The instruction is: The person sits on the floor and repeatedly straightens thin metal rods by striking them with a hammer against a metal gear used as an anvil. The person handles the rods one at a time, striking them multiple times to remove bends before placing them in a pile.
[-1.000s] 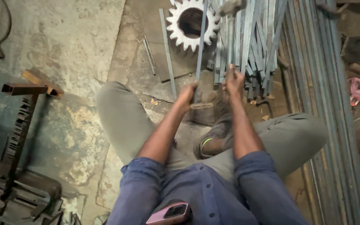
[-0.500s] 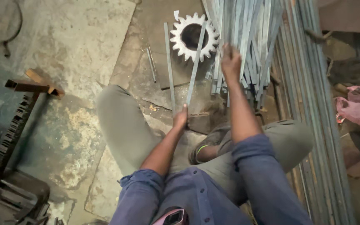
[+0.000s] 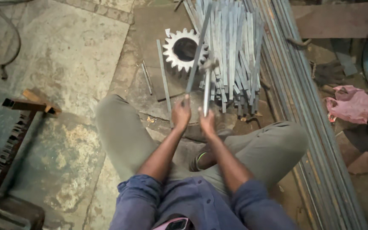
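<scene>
**On the workshop floor: hammer now in hand**

Head view: the right hand [image 3: 207, 121] has left the strip pile [image 3: 231, 55] at one o'clock and now grips a hammer [image 3: 207, 85]. The left hand [image 3: 181, 113] stays closed on a flat strip [image 3: 196, 53] slanting over the toothed gear [image 3: 185, 49] at twelve.

I see the left hand [image 3: 181, 113] closed around the lower end of a flat metal strip [image 3: 197, 51], which slants up and away across the large toothed gear [image 3: 184, 50] lying on the floor [image 3: 64, 55]. The right hand [image 3: 207, 123] grips the handle of a hammer [image 3: 206, 87], head uppermost, just beside the strip. Beyond both hands lies a heap of cut metal strips [image 3: 233, 55]; long steel bars [image 3: 303, 127] run along its right side. A pink cloth [image 3: 350, 104] lies further right. The person sits cross-legged.
</scene>
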